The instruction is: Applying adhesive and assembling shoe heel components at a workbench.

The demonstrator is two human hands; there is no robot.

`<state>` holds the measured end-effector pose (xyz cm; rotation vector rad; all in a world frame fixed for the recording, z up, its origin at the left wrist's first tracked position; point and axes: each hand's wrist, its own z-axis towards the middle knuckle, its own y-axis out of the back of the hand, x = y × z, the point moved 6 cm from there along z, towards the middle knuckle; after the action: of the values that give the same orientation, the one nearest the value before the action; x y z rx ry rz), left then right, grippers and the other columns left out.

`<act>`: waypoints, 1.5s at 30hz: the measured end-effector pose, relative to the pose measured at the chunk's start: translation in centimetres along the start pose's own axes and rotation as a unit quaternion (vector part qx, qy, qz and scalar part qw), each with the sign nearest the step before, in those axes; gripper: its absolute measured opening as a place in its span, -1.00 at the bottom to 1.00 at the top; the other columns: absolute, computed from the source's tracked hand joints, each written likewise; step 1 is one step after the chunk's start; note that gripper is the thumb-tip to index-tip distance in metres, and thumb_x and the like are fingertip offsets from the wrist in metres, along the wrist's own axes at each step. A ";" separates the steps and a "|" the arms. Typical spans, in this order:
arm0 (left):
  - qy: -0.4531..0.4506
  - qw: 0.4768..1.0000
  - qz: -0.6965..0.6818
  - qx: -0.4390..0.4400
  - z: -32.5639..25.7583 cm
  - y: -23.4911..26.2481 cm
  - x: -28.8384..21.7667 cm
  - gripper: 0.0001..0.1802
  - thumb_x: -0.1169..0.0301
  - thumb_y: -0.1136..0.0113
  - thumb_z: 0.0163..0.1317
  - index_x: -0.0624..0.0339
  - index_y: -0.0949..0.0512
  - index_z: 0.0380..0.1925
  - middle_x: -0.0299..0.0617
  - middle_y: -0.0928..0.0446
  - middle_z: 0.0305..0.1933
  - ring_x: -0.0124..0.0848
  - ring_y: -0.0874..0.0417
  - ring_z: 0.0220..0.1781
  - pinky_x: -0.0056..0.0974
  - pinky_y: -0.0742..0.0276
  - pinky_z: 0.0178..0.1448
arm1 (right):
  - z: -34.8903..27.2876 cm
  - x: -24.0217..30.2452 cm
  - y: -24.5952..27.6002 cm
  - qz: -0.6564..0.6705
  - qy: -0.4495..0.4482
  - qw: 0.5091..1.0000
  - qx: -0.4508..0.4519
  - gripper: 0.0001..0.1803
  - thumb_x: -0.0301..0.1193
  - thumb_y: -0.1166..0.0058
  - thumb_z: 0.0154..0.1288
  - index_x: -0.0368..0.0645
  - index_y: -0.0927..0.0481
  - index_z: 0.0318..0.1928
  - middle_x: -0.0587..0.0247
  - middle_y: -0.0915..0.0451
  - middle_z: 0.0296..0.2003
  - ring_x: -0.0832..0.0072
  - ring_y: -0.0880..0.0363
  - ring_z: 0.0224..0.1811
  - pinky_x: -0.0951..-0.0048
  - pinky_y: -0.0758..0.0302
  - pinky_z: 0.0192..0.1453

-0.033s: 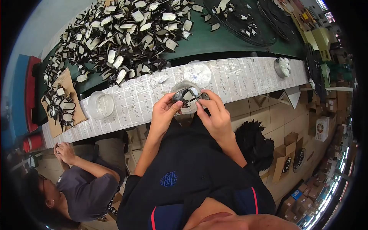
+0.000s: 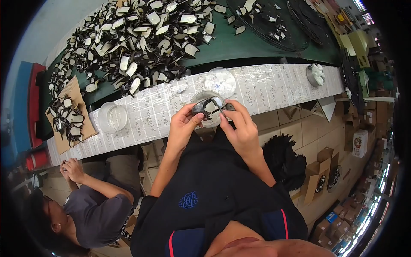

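Observation:
My left hand (image 2: 183,125) pinches the left side of a small black shoe part with a pale lining (image 2: 210,107), held over a clear plastic tub (image 2: 198,97) at the bench's front edge. My right hand (image 2: 242,128) is closed at the part's right side, thumb and forefinger pressed together. A dark rounded end shows by the right fingers; whether it belongs to the part or to a small tool I cannot tell. Just behind, a clear round dish (image 2: 227,77) with whitish residue stands on the bench.
A large heap of black-and-cream shoe parts (image 2: 141,40) covers the green surface (image 2: 227,49) behind. More lie on cardboard (image 2: 87,124) at left, near another clear tub (image 2: 113,118). A metal cup (image 2: 315,79) stands right. Another person (image 2: 94,201) sits at left.

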<state>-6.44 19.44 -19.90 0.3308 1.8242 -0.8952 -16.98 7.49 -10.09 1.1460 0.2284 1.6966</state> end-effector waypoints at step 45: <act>0.059 0.992 -0.115 -0.010 -0.1 -0.3 0.3 -0.68 0.32 -0.13 0.38 0.37 -0.47 -0.03 -0.09 -0.64 -0.16 -0.39 -0.69 -0.25 -0.39 -0.58 -0.26 | -1.0 -1.2 1.9 0.042 -0.078 0.993 -0.073 -0.79 -0.63 -0.28 0.08 -0.32 -0.56 -0.25 -0.05 -0.59 -0.10 0.22 -0.66 -0.23 0.42 -0.59 -0.27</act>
<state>-6.78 19.25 -20.00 0.1653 2.0079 -1.0343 -18.91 5.97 -10.14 1.1858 -0.0418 1.6579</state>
